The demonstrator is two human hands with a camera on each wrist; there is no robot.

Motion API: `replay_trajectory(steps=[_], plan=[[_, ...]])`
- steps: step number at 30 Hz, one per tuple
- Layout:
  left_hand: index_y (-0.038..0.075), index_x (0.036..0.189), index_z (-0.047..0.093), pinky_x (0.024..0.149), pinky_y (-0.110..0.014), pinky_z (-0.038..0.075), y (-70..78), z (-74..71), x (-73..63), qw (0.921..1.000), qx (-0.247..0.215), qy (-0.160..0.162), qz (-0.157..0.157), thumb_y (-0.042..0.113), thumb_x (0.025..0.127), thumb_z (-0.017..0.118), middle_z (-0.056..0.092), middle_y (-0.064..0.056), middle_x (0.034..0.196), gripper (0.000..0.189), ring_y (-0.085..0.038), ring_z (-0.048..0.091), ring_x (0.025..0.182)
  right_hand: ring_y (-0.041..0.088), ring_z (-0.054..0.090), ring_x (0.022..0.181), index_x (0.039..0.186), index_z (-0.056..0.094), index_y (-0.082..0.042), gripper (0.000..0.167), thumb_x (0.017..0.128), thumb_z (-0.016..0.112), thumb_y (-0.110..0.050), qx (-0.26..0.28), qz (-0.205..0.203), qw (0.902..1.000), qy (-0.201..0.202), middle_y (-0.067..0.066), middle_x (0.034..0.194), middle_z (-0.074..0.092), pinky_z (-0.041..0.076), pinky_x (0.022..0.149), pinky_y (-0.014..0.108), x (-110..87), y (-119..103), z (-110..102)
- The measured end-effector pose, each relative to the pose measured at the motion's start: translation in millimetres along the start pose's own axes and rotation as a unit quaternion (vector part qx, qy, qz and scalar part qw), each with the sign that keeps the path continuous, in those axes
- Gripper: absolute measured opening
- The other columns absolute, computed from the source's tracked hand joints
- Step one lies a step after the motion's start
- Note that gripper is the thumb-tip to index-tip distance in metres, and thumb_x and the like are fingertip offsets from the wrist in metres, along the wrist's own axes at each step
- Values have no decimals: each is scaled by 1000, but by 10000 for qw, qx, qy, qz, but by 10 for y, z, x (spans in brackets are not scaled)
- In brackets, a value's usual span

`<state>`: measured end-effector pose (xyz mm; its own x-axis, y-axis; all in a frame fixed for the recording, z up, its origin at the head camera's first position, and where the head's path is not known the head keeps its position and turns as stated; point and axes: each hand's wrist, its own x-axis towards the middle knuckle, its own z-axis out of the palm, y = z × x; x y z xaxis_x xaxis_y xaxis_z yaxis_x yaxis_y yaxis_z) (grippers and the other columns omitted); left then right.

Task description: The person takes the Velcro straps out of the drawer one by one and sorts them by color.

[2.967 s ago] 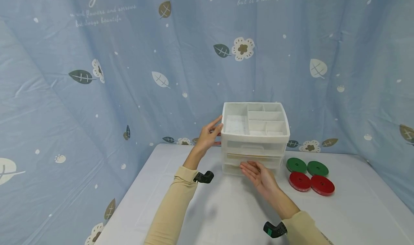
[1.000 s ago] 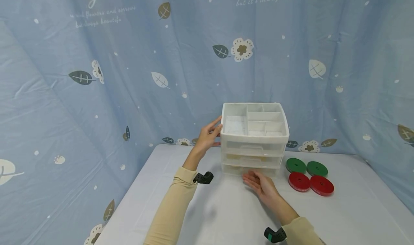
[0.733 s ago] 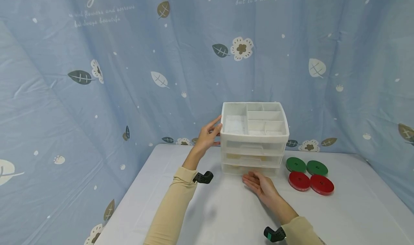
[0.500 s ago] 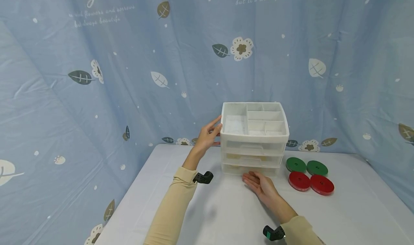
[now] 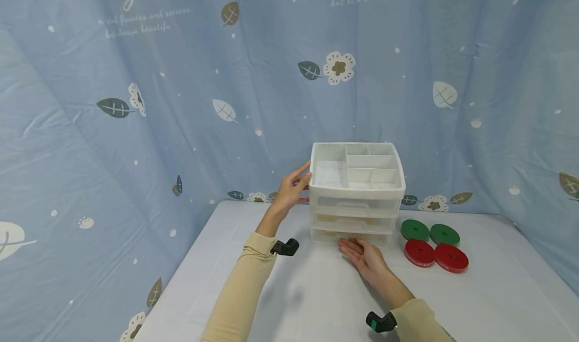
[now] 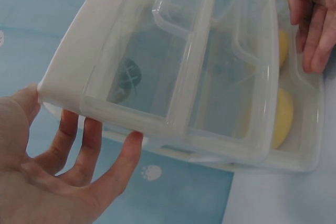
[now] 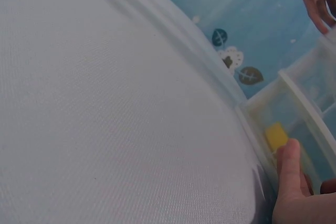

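Note:
A white drawer unit (image 5: 357, 204) with clear drawers stands at the back of the table, a divided tray on top. My left hand (image 5: 289, 194) rests on its left side; in the left wrist view the thumb and spread fingers touch the white edge and side wall. Before the bottom drawer (image 5: 323, 237) is my right hand (image 5: 364, 259), palm turned up and inward, fingers extended with their tips right at the drawer front. Yellow rounded things (image 6: 283, 118) show through the clear plastic in the left wrist view, and a yellow piece (image 7: 276, 136) in the right wrist view.
Right of the unit lie two green flat rolls (image 5: 414, 230) and two red flat rolls (image 5: 419, 253), close together. A white cloth covers the table (image 5: 312, 302). Directly behind it hangs a blue patterned curtain (image 5: 271, 81).
Over the last three seconds my right hand has moved down from the middle drawer to the bottom drawer front. In the last second it barely moves. The left hand keeps its place.

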<state>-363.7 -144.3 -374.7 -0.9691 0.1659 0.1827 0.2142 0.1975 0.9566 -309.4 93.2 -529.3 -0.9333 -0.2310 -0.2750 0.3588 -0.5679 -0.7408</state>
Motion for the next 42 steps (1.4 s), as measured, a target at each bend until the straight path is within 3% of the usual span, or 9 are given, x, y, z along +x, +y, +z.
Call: replay_trajectory(steps=[7,13,19,30,42], plan=[[47,146,41,87,-45,60,-3,-8,2,10000,-33,-10,29,44,101,52,56,-14,130,47,-25,60,110,29,62,121,141,32,8,42,109,28,-20,-80,-76,9999,-23,16,119,65,46,109,39,-5,16,0],[46,146,41,90,-49,59,-1,-11,-6,9999,-100,-70,4,44,100,52,56,-14,130,47,-27,59,111,25,66,114,137,34,7,40,109,28,-22,-215,-37,9997,-64,17,120,66,49,106,37,-64,45,-12],[47,145,41,93,-52,57,2,1,-13,9999,-118,-68,-1,44,100,52,55,-13,131,46,-28,58,112,26,67,113,134,38,7,38,109,30,-22,-232,116,9997,-53,20,125,66,51,105,37,-202,80,-38],[50,145,41,89,-48,59,1,-2,-24,10000,-24,-7,-18,44,101,52,57,-8,128,46,-26,61,112,29,68,113,146,26,8,50,109,29,-25,-145,586,9982,4,19,120,69,51,105,40,-473,151,-32],[44,148,39,87,-46,60,-16,-5,-15,9999,-31,-51,88,42,102,51,57,-10,129,47,-27,61,112,29,68,113,146,23,7,49,110,26,-25,-111,914,9955,-219,18,119,70,50,106,40,-741,223,-25]])
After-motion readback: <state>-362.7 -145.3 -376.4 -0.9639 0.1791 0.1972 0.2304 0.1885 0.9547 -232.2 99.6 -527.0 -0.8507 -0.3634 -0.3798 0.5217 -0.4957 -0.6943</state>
